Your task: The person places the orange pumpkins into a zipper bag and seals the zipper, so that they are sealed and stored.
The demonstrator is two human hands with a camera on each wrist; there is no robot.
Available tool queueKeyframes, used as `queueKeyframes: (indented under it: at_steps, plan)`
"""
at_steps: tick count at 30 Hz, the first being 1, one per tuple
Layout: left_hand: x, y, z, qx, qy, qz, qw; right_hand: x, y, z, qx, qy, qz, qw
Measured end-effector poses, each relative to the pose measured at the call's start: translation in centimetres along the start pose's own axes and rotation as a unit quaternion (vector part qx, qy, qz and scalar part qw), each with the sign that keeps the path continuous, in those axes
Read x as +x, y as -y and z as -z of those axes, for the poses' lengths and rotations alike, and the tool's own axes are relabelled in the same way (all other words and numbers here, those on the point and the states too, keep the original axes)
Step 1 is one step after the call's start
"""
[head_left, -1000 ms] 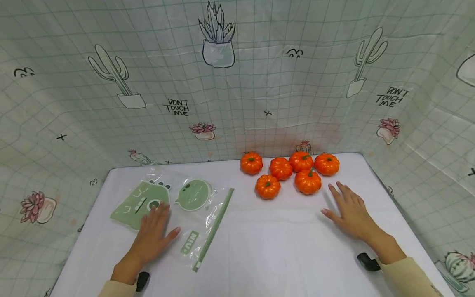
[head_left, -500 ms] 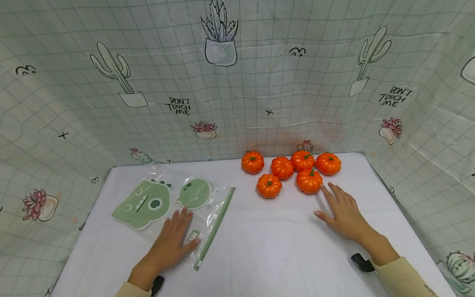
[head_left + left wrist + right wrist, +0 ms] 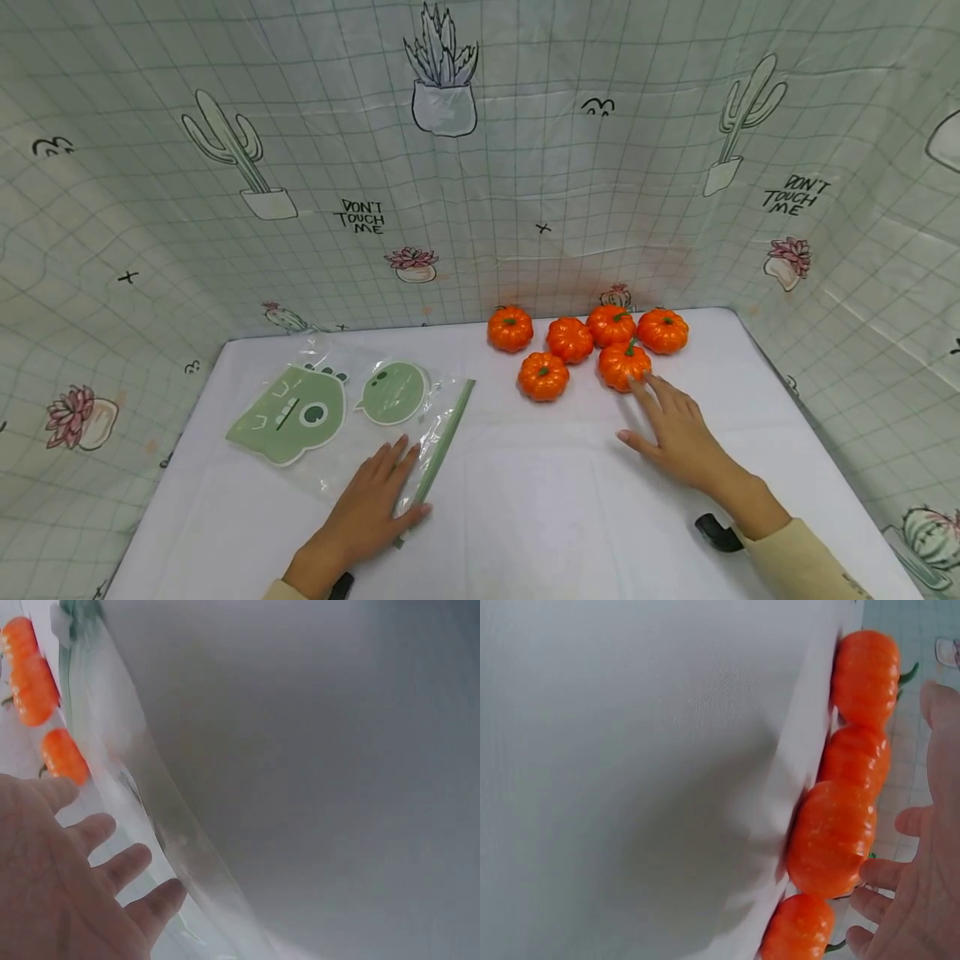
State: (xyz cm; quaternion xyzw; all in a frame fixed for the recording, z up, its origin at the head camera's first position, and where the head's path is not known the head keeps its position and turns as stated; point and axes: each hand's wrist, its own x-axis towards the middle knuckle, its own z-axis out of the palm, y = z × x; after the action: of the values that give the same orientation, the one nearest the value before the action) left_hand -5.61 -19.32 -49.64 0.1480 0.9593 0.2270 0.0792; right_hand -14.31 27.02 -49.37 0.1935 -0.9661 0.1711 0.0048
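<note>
A clear zip bag with a green slider edge lies flat at the left of the table, printed with a green monster face and a green speech bubble. Over its near right corner is my left hand, fingers spread and straight, thumb by the green strip; whether it touches the plastic I cannot tell. My right hand reaches the nearest right orange mini pumpkin, its fingertips at the pumpkin's near side, not curled round it. In the right wrist view, loosely bent fingers are beside the pumpkins.
Several more mini pumpkins stand at the back right, among them a front one and a far left one. A patterned cloth wall rises behind the white table.
My left hand has slid right across the bag, from the monster face to the slider edge. My right hand has moved left, up to the near pumpkin. The bag and pumpkins look unmoved.
</note>
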Motion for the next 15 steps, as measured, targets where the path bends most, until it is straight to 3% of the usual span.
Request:
queueKeyframes:
  at_steps: [6, 15]
  plan:
    - [-0.2, -0.8, -0.4, 0.000, -0.006, -0.017, 0.9998, -0.1, 0.6, -0.2, -0.002, 0.001, 0.009, 1.0000]
    - [0.0, -1.0, -1.2, 0.043, -0.037, -0.036, 0.9977, -0.2, 1.3, -0.5, 0.002, -0.004, 0.021, 0.9998]
